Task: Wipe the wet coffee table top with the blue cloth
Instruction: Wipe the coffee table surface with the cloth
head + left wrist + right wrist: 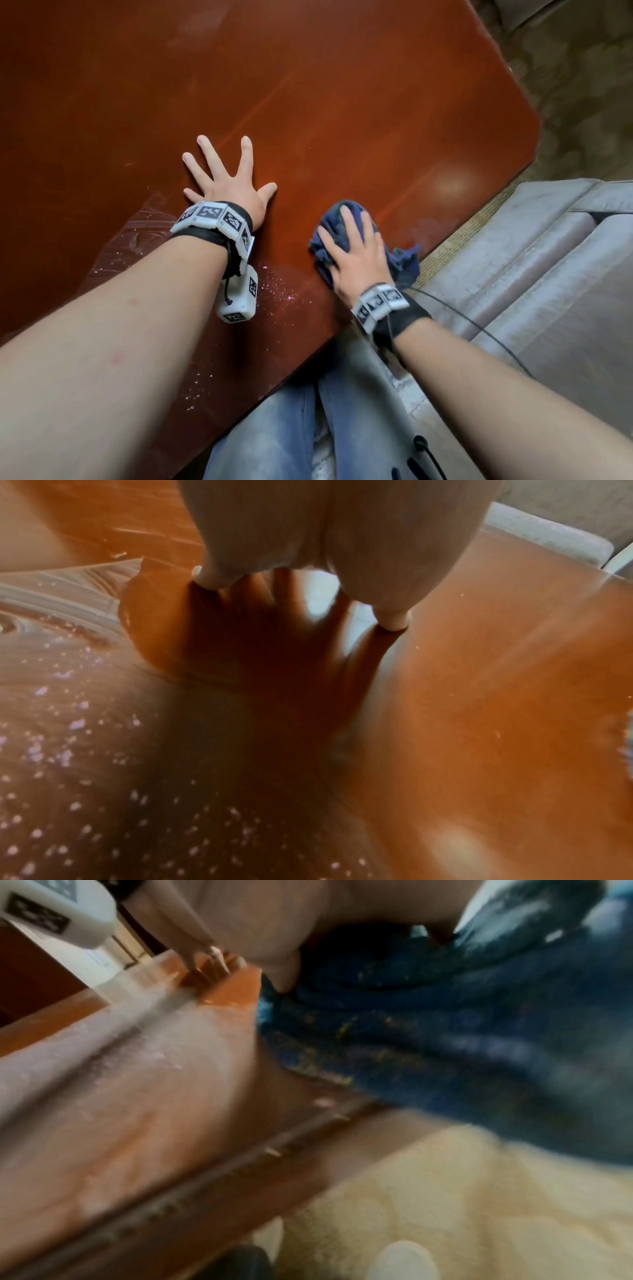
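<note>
One bunched blue cloth (346, 228) lies near the right edge of the single reddish coffee table (308, 102), pressed under the right hand (356, 253) with flat fingers, while the left hand (229, 185) rests splayed beside scattered water droplets (277, 287).

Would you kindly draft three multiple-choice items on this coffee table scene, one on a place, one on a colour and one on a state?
1. Where does the cloth lie on the table top?
A. at the far edge
B. near the near edge, by the right corner
C. under the left hand

2. What colour is the cloth?
A. blue
B. yellow
C. white

3. How does the left hand lie?
A. curled into a fist
B. pinching the cloth
C. flat on the table, fingers spread

Answers: 1 B, the right hand presses it beside the edge nearest the person. 2 A, dark blue folds show in both views. 3 C, straight splayed fingers rest on bare wood.
</note>
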